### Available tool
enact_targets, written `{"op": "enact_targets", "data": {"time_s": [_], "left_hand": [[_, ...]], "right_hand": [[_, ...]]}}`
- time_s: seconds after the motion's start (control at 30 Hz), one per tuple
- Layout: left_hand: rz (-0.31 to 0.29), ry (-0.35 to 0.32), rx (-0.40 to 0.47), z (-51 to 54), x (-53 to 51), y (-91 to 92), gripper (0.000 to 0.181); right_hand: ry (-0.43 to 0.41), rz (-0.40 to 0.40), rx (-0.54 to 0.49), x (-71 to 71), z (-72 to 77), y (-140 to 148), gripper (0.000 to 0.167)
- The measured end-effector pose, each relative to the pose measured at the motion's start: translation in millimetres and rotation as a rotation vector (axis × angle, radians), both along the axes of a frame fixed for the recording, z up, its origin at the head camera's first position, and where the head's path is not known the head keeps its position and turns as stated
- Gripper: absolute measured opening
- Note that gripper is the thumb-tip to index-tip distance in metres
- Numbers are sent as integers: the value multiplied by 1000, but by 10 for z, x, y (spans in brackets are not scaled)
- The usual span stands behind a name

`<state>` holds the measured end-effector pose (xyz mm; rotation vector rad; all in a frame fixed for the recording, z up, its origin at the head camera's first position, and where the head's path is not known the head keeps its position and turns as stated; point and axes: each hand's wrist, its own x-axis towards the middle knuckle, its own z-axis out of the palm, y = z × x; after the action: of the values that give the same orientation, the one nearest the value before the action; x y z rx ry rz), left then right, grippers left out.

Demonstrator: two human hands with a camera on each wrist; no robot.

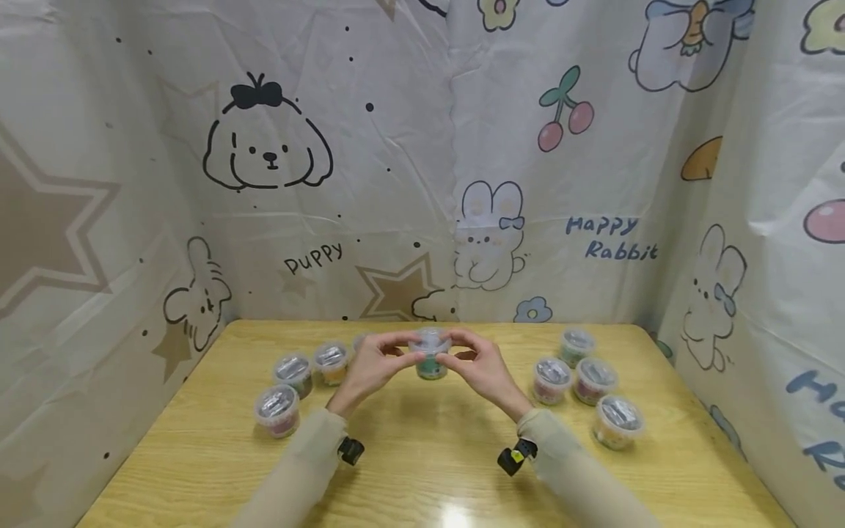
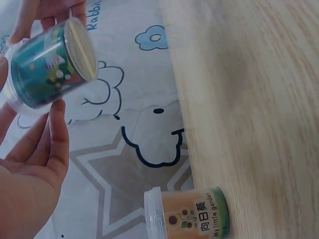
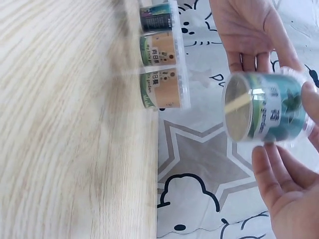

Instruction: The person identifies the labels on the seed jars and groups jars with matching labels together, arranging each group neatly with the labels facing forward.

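The left hand (image 1: pixel 378 361) and the right hand (image 1: pixel 485 363) are both pinching a round clear plastic cup with a teal printed label (image 1: pixel 431 367), thumbs and fingers gripping its upper part from opposite sides. The cup is hanging between them, raised off the yellow wood-grain counter (image 1: pixel 429 462), and its base is showing in both wrist views. On the left, small round lidded tubs are standing: a pinkish tub (image 1: pixel 277 414) nearest the person, a dark greyish tub (image 1: pixel 294 376) just behind it, an orange tub (image 1: pixel 331 364) beside that, and another partly hiding behind the left hand. On the right, four more are clustering: a green tub (image 1: pixel 577 348) farthest back, two pinkish-red tubs (image 1: pixel 552 381) side by side, and a yellow-orange tub (image 1: pixel 618 424) nearest. Behind, a white cartoon-printed cloth (image 1: pixel 396 198) is hanging
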<state>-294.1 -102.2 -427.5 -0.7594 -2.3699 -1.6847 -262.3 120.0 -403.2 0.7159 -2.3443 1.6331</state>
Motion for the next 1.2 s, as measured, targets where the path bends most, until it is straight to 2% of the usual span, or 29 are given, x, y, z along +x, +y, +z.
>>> {"op": "enact_targets", "data": {"time_s": [0.13,0.37,0.47,0.57,0.67,0.87,1.03,1.2], "left_hand": [[37,24,-43,-3,-18,47,32],[54,29,-85,26,14,28,33],[33,18,-64,33,-11,21,32],[3,-10,-29,40,-31,9,30],[-29,-30,-20,55,-38,2,28],[-70,-41,-45,89,-43,-12,27],[-103,-47,-82,102,-48,-20,27],[-127,-21,-105,81,-59,-45,26]], "right_hand": [[59,-35,-1,30,11,-13,31],[6,-45,14,-11,-49,-58,39],[-19,-40,6,-114,-144,-12,42],[-39,3,-6,-227,-237,59,43],[-70,54,-16,-271,-251,125,41],[-112,136,-15,-306,-246,191,42],[-153,183,29,-300,-244,212,41],[-164,215,37,-274,-252,196,36]]}}
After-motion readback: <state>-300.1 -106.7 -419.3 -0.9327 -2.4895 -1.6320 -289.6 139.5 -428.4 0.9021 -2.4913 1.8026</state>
